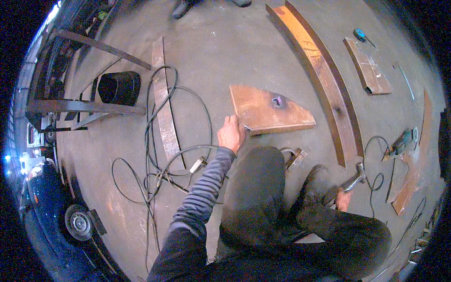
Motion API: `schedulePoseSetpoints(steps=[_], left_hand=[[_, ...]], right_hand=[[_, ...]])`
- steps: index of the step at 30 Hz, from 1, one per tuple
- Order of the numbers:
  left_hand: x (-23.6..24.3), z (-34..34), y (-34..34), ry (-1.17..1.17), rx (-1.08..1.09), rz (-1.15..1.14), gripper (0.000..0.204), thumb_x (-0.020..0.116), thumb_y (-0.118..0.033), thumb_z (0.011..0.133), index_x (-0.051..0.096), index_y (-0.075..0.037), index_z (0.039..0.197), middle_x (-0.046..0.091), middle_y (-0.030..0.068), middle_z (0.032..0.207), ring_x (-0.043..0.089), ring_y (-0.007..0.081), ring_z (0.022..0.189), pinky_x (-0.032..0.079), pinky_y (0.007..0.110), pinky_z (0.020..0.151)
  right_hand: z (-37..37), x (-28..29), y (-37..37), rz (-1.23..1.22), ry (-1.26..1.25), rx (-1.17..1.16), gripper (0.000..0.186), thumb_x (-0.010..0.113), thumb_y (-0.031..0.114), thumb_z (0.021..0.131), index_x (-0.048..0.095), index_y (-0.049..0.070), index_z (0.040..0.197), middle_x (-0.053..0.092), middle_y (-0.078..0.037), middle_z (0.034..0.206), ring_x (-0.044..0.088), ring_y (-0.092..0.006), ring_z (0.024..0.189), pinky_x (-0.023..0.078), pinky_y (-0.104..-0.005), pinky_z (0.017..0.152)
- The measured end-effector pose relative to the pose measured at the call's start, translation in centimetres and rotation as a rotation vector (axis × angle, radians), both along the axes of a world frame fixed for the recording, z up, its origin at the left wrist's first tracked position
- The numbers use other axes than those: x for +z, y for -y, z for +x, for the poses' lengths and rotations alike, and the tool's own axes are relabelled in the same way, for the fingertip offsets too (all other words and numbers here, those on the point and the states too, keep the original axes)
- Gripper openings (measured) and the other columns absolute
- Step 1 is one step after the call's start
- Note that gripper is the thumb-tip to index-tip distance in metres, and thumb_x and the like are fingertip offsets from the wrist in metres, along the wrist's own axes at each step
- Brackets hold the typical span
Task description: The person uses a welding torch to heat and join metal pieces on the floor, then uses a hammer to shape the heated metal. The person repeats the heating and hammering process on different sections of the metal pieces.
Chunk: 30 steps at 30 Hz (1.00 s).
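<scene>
My left hand [230, 134] is closed on the near left corner of a rusty steel bracket [263, 109], a tapering plate with a folded edge. A small hole with a dark, heat-stained rim goes through the plate. Low on the right, beside my bent knee, my right hand [343, 201] grips a hammer [355, 179] with its metal head pointing up and away. Part of that hand is hidden by my leg. A small metal block or clamp-like piece [296, 159] lies on the floor between my knees and the bracket.
A long rusty channel beam [324, 80] lies right of the bracket. Further right are a short channel piece [369, 66], a tape measure [360, 35] and an angle grinder [405, 140]. Cables [149, 127] loop over a steel strip [165, 113] at left, near a metal stand [89, 107]. Someone's boots [182, 8] show at the top.
</scene>
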<state>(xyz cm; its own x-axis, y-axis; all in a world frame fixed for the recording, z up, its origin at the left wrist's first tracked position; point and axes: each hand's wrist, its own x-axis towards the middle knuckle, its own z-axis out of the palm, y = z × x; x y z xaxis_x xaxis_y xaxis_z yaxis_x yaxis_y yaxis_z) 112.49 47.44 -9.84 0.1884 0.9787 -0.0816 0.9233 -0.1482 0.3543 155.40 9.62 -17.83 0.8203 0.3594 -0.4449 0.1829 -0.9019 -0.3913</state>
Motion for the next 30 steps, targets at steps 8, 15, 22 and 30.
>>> schedulePoseSetpoints(steps=[8,15,22,30], left_hand=[[5.9,4.1,-7.5,-0.025,-0.117,0.104,0.029,0.065,-0.025,0.088,0.062,-0.003,0.106,0.067,0.0213,0.101,0.068,0.0425,0.090,0.055,0.051,0.082],[8.2,7.6,-11.1,-0.035,-0.066,0.160,0.032,0.068,-0.022,0.085,0.067,-0.003,0.110,0.069,0.0200,0.102,0.069,0.0398,0.090,0.056,0.049,0.080],[7.5,4.1,-14.0,0.864,0.251,-0.643,0.029,0.070,-0.025,0.090,0.068,-0.005,0.111,0.064,0.0056,0.090,0.064,0.0192,0.076,0.054,0.032,0.065],[2.4,4.3,-18.6,0.862,0.374,-0.974,0.029,0.074,-0.032,0.092,0.066,-0.007,0.106,0.057,0.0028,0.081,0.055,0.0141,0.061,0.045,0.027,0.047]], right_hand=[[0.3,-0.4,-0.1,0.172,-0.015,-0.093,0.059,0.068,0.017,0.083,0.046,-0.008,0.133,0.063,-0.022,0.115,0.061,-0.0331,0.105,0.047,-0.0437,0.095],[1.2,-2.2,0.9,0.095,-0.093,-0.143,0.066,0.073,0.032,0.087,0.047,-0.005,0.135,0.061,-0.025,0.128,0.060,-0.0384,0.117,0.045,-0.0441,0.102],[0.3,-0.6,0.5,0.062,-0.062,-0.243,0.051,0.069,0.018,0.085,0.047,-0.003,0.126,0.064,-0.022,0.104,0.065,-0.0344,0.093,0.050,-0.0455,0.085],[-0.4,0.1,-0.9,0.202,-0.029,-0.124,0.046,0.067,0.014,0.084,0.049,-0.004,0.122,0.063,-0.020,0.097,0.063,-0.0307,0.088,0.051,-0.0439,0.081]])
